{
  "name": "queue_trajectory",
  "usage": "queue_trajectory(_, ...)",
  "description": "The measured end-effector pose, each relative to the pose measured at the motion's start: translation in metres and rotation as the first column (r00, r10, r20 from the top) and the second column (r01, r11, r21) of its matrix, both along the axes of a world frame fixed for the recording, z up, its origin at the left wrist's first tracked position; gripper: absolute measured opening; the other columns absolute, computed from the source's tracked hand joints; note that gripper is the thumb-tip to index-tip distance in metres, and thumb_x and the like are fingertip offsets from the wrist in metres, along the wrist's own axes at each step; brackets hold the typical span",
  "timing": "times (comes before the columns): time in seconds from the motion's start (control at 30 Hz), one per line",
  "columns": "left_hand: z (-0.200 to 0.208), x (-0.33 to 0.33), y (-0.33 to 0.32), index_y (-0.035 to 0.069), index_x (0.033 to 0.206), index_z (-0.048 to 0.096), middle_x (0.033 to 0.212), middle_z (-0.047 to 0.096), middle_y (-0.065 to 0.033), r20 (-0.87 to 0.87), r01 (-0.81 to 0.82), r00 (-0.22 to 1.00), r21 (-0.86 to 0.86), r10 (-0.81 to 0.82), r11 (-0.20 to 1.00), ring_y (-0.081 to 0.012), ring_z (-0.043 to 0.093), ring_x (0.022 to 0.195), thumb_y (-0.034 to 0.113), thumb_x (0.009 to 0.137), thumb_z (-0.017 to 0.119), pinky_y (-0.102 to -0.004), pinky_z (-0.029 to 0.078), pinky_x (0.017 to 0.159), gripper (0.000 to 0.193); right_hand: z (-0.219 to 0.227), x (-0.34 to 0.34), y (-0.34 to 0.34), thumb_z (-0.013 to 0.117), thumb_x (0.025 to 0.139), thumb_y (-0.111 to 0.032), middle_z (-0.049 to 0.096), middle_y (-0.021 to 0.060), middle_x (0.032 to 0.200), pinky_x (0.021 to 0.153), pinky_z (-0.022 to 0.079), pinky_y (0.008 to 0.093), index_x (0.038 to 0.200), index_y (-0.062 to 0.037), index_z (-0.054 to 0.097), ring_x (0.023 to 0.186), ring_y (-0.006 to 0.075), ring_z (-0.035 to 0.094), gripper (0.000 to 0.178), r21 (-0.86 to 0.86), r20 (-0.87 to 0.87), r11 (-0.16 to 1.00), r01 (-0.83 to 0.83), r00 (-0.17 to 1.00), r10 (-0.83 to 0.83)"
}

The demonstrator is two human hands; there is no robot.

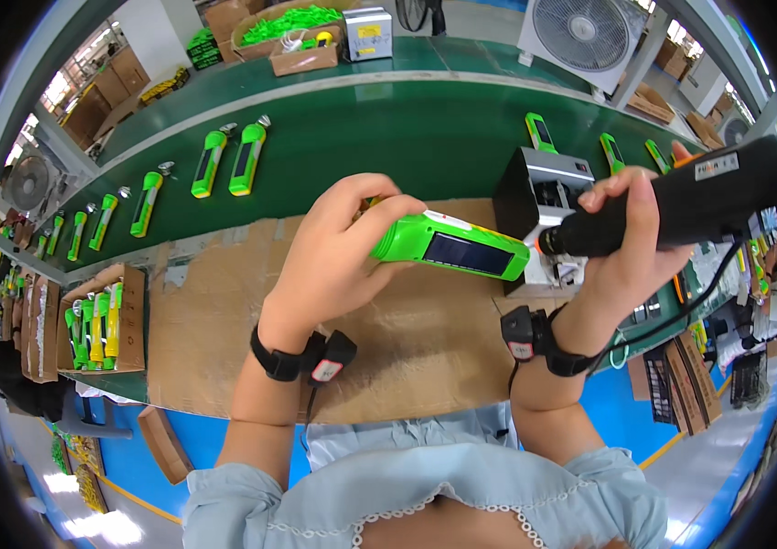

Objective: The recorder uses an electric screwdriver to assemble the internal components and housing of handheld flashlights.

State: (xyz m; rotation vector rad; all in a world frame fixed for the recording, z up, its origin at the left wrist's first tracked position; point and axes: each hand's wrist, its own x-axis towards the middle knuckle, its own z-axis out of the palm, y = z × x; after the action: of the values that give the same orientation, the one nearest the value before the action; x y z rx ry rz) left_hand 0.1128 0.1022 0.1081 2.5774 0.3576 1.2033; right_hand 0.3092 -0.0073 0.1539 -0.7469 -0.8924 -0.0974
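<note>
A bright green flashlight (pixel 409 241) with a dark solar panel on its side lies across the middle of the view. My left hand (pixel 329 247) is wrapped round one end of it, above the cardboard. In my right hand (pixel 635 229) is a black electric screwdriver (pixel 713 206), held almost level with its cord hanging down. Its tip points left at the flashlight's free end; whether the two touch, I cannot tell. Just behind the tip stands a black and silver box-shaped machine (pixel 521 188), probably a screw feeder, partly covered by my right hand and the screwdriver.
A cardboard sheet (pixel 214 348) covers the bench. Beyond it, a green conveyor belt (pixel 333 119) carries several similar flashlights (pixel 248 157). At left stands a carton (pixel 132 320) of green and yellow flashlights. A fan (pixel 580 37) and an open box of green parts (pixel 292 26) are at the back.
</note>
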Motion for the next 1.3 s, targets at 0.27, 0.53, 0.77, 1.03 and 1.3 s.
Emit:
queue_trajectory(0.27,0.006,-0.031,0.006,0.009,0.099,0.066,0.102,0.047,-0.0064,0.402,-0.295,0.904,0.338,0.146,0.894,-0.0271,0.059,0.097,-0.001,0.058,0.081,-0.0340,0.052,0.077,0.045,-0.003,0.000,0.001,0.058,0.082,0.002,0.057,0.0081,0.068,0.056,0.044,0.0235,0.123,0.0112,0.038,0.054,0.0127,0.053,0.046,-0.120,0.023,0.993,-0.006,1.000,0.009)
queue_trajectory(0.53,0.010,-0.041,0.001,0.011,0.103,0.060,0.107,0.039,-0.0061,0.530,-0.412,0.821,0.292,0.213,0.863,-0.0279,0.059,0.099,0.006,0.055,0.086,-0.0371,0.054,0.082,0.055,0.000,-0.001,0.005,0.057,0.082,0.001,0.057,0.0091,0.069,0.056,0.045,0.0248,0.124,0.0106,0.036,0.054,0.0142,0.054,0.048,-0.111,0.018,0.993,-0.042,0.999,0.044)
queue_trajectory(0.77,0.003,-0.042,0.005,0.017,0.101,0.055,0.110,0.038,-0.0067,0.732,-0.488,0.676,0.351,0.092,0.799,-0.0297,0.057,0.105,0.003,0.063,0.082,-0.0343,0.055,0.084,0.048,-0.001,-0.003,0.006,0.059,0.081,-0.002,0.057,0.0093,0.069,0.055,0.046,0.0263,0.124,0.0104,0.036,0.054,0.0151,0.054,0.051,-0.114,0.004,0.992,-0.054,0.998,0.055)
queue_trajectory(1.03,0.002,-0.038,0.004,0.018,0.104,0.062,0.111,0.037,-0.0074,0.639,-0.372,0.767,0.364,0.062,0.854,-0.0279,0.057,0.101,-0.006,0.069,0.074,-0.0345,0.055,0.081,0.044,-0.003,-0.002,0.009,0.059,0.080,-0.001,0.057,0.0098,0.069,0.055,0.047,0.0268,0.123,0.0107,0.037,0.054,0.0152,0.054,0.050,-0.127,0.011,0.989,-0.077,0.997,0.079)
queue_trajectory(1.3,-0.016,-0.025,0.033,0.019,0.098,0.064,0.111,0.038,-0.0087,0.591,-0.392,0.802,0.407,0.089,0.825,-0.0267,0.056,0.099,-0.004,0.064,0.077,-0.0311,0.055,0.076,0.043,-0.004,-0.002,0.011,0.060,0.080,-0.002,0.057,0.0091,0.068,0.055,0.046,0.0267,0.122,0.0104,0.038,0.053,0.0146,0.053,0.048,-0.123,0.034,0.990,-0.072,0.996,0.077)
